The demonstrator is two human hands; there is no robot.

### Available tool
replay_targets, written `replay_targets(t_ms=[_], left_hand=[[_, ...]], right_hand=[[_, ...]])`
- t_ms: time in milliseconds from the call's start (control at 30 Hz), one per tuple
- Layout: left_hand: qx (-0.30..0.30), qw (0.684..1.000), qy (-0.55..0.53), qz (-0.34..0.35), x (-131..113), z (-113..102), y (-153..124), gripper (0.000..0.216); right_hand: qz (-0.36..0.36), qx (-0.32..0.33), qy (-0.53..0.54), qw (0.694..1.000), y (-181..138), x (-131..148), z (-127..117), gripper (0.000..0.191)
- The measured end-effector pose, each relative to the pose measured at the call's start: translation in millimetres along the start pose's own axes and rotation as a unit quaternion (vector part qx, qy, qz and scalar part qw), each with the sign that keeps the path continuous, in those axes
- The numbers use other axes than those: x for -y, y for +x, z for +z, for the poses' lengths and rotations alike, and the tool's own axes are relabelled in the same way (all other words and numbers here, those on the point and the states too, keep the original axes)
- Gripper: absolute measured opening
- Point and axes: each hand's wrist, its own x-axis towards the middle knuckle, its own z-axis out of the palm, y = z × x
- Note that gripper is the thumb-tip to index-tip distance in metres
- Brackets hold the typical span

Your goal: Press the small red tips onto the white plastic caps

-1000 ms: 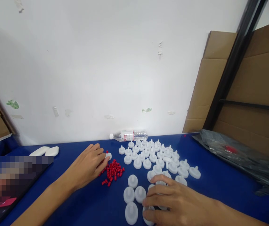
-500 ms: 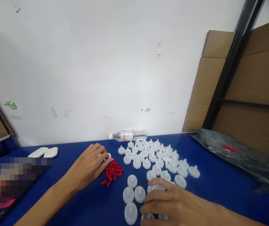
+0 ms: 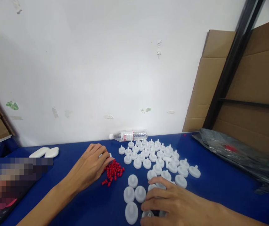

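Note:
My left hand (image 3: 93, 161) is closed, fingers bent around a white nozzle cap (image 3: 110, 155) that shows only in part between them. Just beside its fingertips lies a loose pile of small red caps (image 3: 113, 169). Fingers spread, my right hand (image 3: 169, 201) rests low over several round white nozzle caps (image 3: 147, 214), partly covering them. Whether its fingertips press on one I cannot tell. More white nozzle caps (image 3: 147, 163), mostly upright with their stems up, spread across the middle of the blue table (image 3: 89, 204).
A clear plastic bottle (image 3: 140, 135) lies along the white wall. Two white rounded objects (image 3: 51, 152) sit at the left, behind a blurred-out area. Grey plastic bags (image 3: 238, 153) lie at the right, below cardboard (image 3: 202, 81) and a dark metal post (image 3: 226, 69).
Both hands keep nearly the same places. A bit of red seen at the left fingertips earlier no longer shows. The whole view has shifted very slightly.

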Motion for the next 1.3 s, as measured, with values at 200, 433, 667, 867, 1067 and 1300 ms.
replay_targets(t_ms=[200,433,667,867,1067,1300], left_hand=[[0.004,1.0,0.0,0.0,-2.4,-0.7,0.2,0.018],[0.003,1.0,-0.005,-0.004,-6.9,-3.6,3.1,0.023],[-0.004,1.0,-0.01,0.009,-12.1,-8.4,7.2,0.025],[-0.005,0.999,-0.012,0.034,-17.6,-7.6,9.1,0.026],[-0.036,0.998,-0.017,0.052,-23.9,-11.3,13.1,0.017],[-0.024,0.997,-0.037,0.069,-38.9,-8.8,13.2,0.016]], right_hand=[[0.003,0.001,0.0,1.0,-0.2,-0.5,2.4,0.024],[0.002,0.005,0.01,1.0,-0.5,-0.9,1.6,0.025],[-0.002,0.005,0.014,1.0,-0.4,-1.3,0.6,0.027],[-0.005,-0.006,0.003,1.0,1.3,-0.3,-1.5,0.025],[0.011,-0.03,-0.029,0.999,1.6,1.0,0.2,0.023],[0.01,-0.067,-0.036,0.997,3.8,1.5,0.5,0.023]])
